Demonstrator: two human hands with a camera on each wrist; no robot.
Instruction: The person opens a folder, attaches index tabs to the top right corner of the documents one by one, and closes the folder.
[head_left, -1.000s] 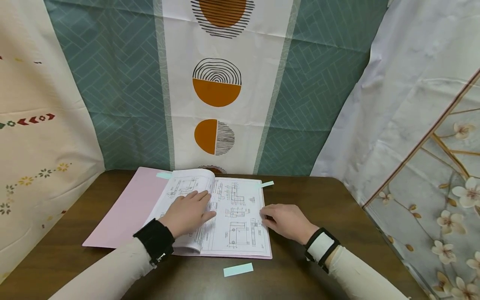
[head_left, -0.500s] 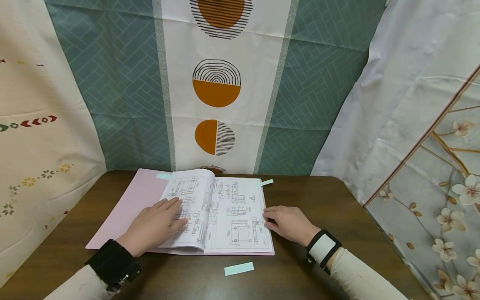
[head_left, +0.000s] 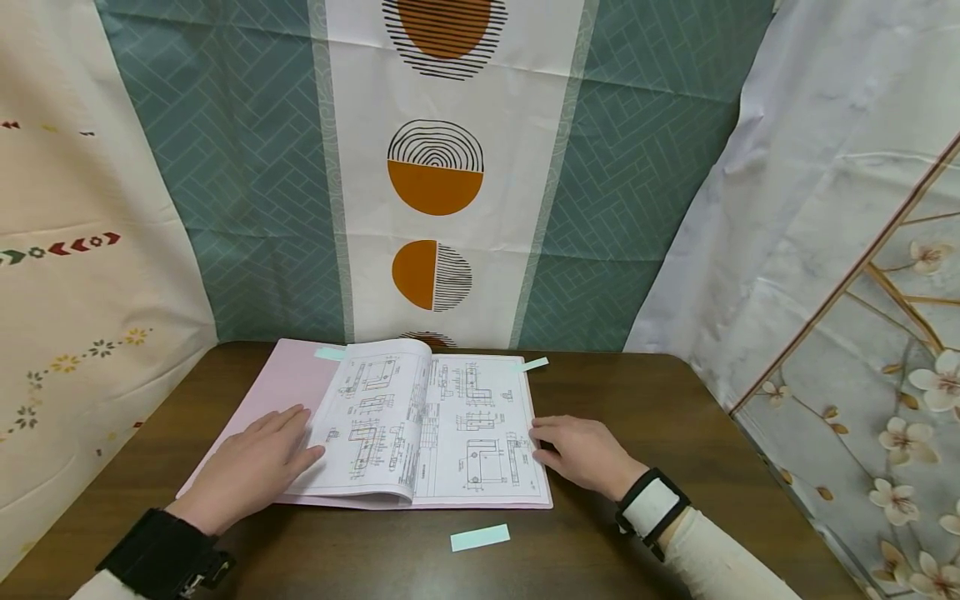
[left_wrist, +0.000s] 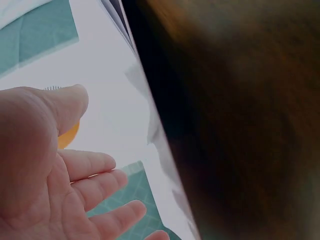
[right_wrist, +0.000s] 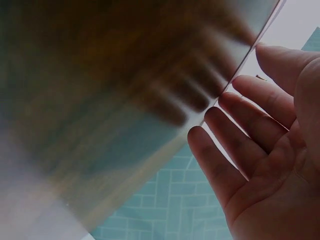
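Observation:
An open booklet [head_left: 450, 392] of printed technical drawings lies on the brown table. Its pink cover [head_left: 295, 375] is spread out on the left, and the left page [head_left: 375, 375] bulges up near the spine. My left hand [head_left: 251, 467] lies over the pink cover, its thumb by the left page's outer edge. In the left wrist view that hand [left_wrist: 75, 185] has spread fingers with nothing between them. At the booklet's right edge, my right hand [head_left: 585, 454] rests with its fingertips by the margin. The right wrist view shows this hand [right_wrist: 270, 135] with extended, slightly bent fingers, holding nothing.
A pale green paper strip [head_left: 480, 537] lies on the table [head_left: 360, 558] in front of the booklet. Similar tabs stick out at the top left [head_left: 330, 353] and top right [head_left: 535, 364]. Patterned curtains [head_left: 435, 275] hang behind the table and at both sides.
My left hand has slid left and toward me, off the middle of the left page and onto the pink cover. The right hand has stayed nearly still at the right edge.

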